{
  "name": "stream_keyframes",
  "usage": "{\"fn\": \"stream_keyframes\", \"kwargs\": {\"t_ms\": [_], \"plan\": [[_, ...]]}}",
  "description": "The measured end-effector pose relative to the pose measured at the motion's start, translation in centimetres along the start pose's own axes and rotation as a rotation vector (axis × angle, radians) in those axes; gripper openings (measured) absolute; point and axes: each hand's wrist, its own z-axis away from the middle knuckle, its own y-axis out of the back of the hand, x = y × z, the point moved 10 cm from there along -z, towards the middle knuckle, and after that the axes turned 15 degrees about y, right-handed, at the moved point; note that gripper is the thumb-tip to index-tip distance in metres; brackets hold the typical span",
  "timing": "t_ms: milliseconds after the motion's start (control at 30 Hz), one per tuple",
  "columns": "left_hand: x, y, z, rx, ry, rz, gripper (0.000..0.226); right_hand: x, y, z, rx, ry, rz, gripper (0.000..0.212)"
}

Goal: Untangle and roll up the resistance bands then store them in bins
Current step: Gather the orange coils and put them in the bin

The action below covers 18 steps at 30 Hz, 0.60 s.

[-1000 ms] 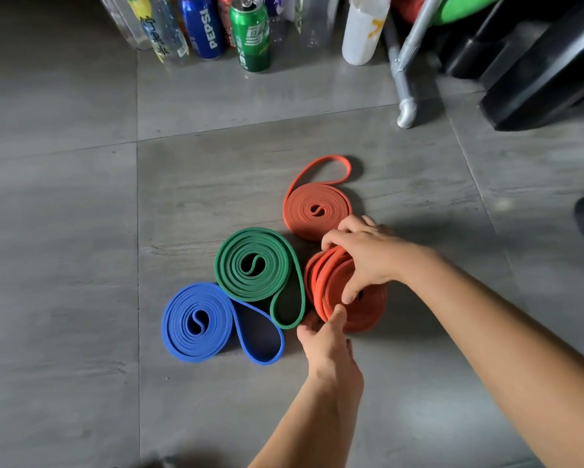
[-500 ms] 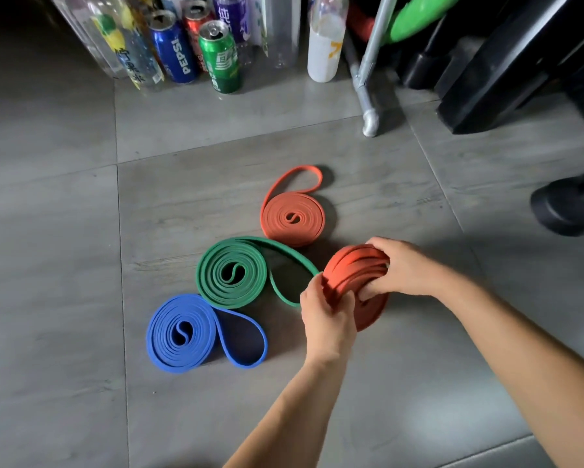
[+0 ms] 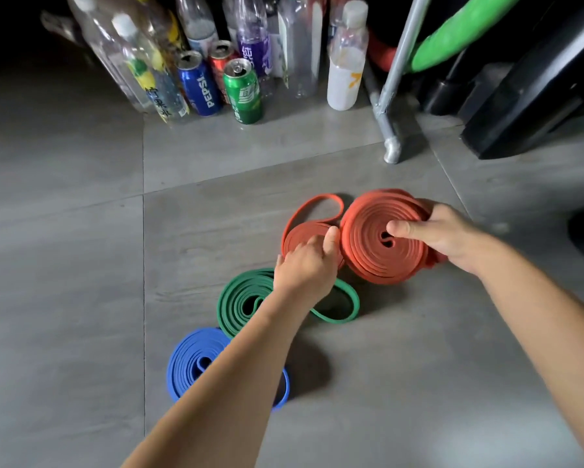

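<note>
Right hand (image 3: 442,236) holding a large coiled orange-red rubber band (image 3: 375,255)
Arm stretched forward, its fingers wrap the coil's far edge, thumb across the face, tilting it above the grey tiled floor (image 3: 81,298). The left hand (image 3: 305,268) touches the rim with its thumb; whether it grips cannot be told.
</note>
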Motion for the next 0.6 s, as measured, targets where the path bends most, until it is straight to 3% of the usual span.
{"fn": "stream_keyframes", "kwargs": {"t_ms": [67,167,367,467,600], "plan": [[-2.2,-0.6,-0.6,-0.034,0.057,-0.270,0.059,-0.5,-1.0,-1.6,-0.046,0.016,0.045,0.064],[-2.4,-0.9,0.2,0.100,-0.153,-0.558,0.038,-0.1,-3.5,-3.2,-0.130,0.007,0.086,0.078],[-2.8,-3.9,1.2,0.039,-0.244,-0.770,0.029,1.7,-6.3,-6.0,-0.248,-0.005,0.144,0.052],[-2.8,-2.7,1.2,0.134,-0.228,-0.560,0.025,1.1,-9.5,-7.4,-0.410,0.047,0.141,0.045],[-4.4,0.9,1.1,0.275,-0.065,0.024,0.032,1.9,-11.5,-9.0,-0.455,0.045,0.291,0.059]]}}
